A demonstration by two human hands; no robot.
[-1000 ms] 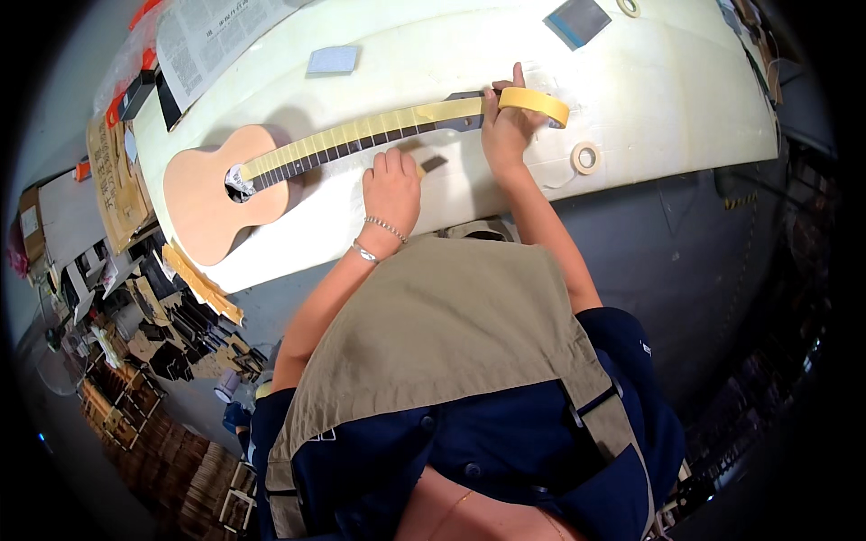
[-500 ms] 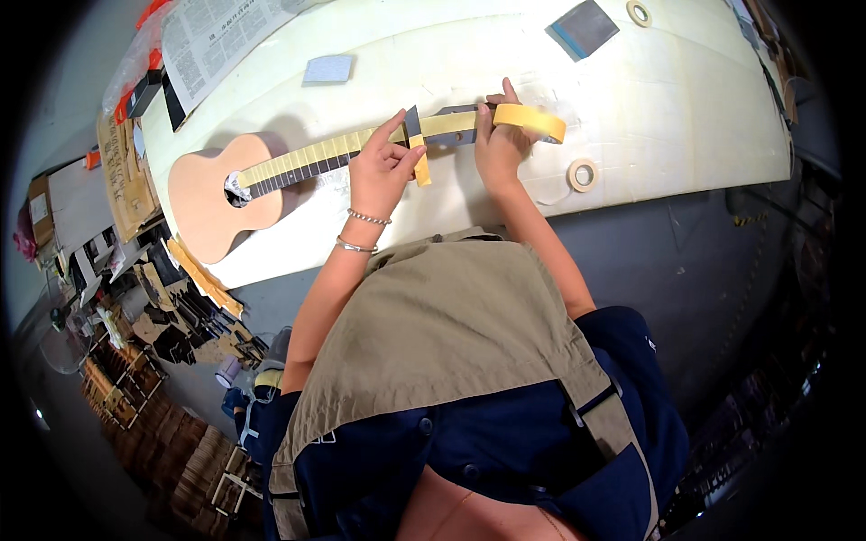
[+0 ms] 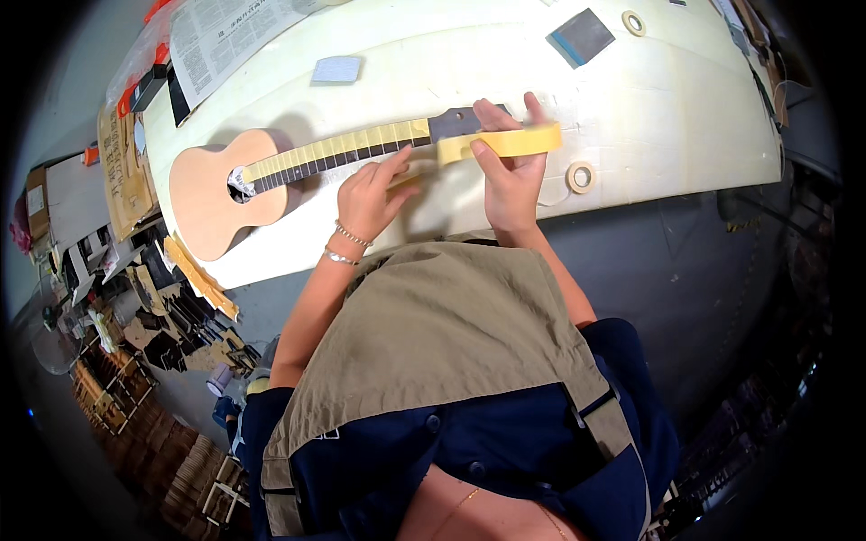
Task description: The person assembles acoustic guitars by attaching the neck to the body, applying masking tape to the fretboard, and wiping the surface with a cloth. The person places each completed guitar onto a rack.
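Note:
A small guitar-shaped instrument (image 3: 209,200) with a bare pale wood body lies on the table, its neck pointing right. Yellow tape strips (image 3: 352,147) cover the far side of its dark fretboard, up to the dark headstock (image 3: 448,124). My left hand (image 3: 370,200) is just below the upper neck, fingers apart, with nothing seen in it. Above the table by the headstock, my right hand (image 3: 512,194) holds a roll of yellow masking tape (image 3: 528,140), thumb on its near side. The tape's left end is blurred by motion.
A smaller tape roll (image 3: 581,177) lies right of my right hand, another (image 3: 634,22) at the far right. A grey square pad (image 3: 582,38), a pale sheet (image 3: 336,69) and newspaper (image 3: 225,41) are on the white table (image 3: 667,117). Tools and wood pieces (image 3: 180,316) crowd the lower left.
My left hand has drawn back from the neck toward me, and its fingers have parted. My right hand has come nearer with the tape roll. The strip hanging by the headstock no longer shows there.

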